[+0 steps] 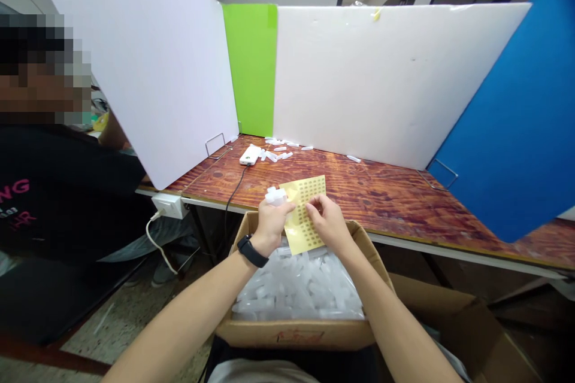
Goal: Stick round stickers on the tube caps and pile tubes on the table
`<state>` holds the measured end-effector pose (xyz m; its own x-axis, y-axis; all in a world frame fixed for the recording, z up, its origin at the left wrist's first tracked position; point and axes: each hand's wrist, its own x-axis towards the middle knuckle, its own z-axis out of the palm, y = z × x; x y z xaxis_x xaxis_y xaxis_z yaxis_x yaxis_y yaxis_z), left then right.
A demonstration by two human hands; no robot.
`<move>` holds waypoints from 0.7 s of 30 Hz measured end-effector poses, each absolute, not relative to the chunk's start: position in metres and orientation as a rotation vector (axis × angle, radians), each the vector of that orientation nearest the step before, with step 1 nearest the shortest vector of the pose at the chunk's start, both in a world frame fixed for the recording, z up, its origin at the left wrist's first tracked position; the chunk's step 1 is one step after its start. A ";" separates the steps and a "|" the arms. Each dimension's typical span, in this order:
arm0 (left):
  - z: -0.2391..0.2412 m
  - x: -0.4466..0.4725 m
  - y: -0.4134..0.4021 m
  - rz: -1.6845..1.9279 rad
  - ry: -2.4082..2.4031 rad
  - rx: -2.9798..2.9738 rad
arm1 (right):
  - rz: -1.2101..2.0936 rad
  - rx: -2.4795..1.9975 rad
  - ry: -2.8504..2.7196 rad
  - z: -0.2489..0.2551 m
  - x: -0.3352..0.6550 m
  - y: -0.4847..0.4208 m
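The left hand (270, 224) curls around a small white plastic tube (275, 195) beside a yellow sticker sheet (302, 215), while the right hand (330, 222) pinches at that sheet, both held above an open cardboard box (294, 333) heaped with translucent plastic tubes (299, 287).

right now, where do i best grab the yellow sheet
Pinch the far right corner of the yellow sheet, coming from above, past your right hand. The sheet is thin and flat, and that corner stands free, while your right fingers and your left hand, holding white pieces, crowd the rest.
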<state>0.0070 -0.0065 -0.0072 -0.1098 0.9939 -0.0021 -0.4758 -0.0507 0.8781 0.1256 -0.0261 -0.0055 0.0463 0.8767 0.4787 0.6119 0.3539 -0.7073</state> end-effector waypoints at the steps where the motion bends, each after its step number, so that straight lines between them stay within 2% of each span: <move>1: -0.007 0.008 -0.007 1.499 0.884 0.795 | 0.322 -1.332 -1.656 -0.006 0.125 -0.027; 8: -0.007 0.013 -0.013 1.562 0.898 0.703 | 0.136 -1.297 -1.663 -0.011 0.112 -0.032; 18: -0.008 0.013 -0.012 1.581 0.942 0.896 | 0.182 -1.354 -1.724 -0.008 0.118 -0.028; 21: -0.010 0.010 -0.010 1.591 0.963 0.994 | 0.293 -1.320 -1.743 -0.003 0.122 -0.031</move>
<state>0.0101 -0.0102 -0.0095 -0.1762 0.9735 0.1457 -0.3226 -0.1970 0.9258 0.1221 -0.0313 -0.0030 -0.0224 0.8602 0.5094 0.6466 0.4011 -0.6489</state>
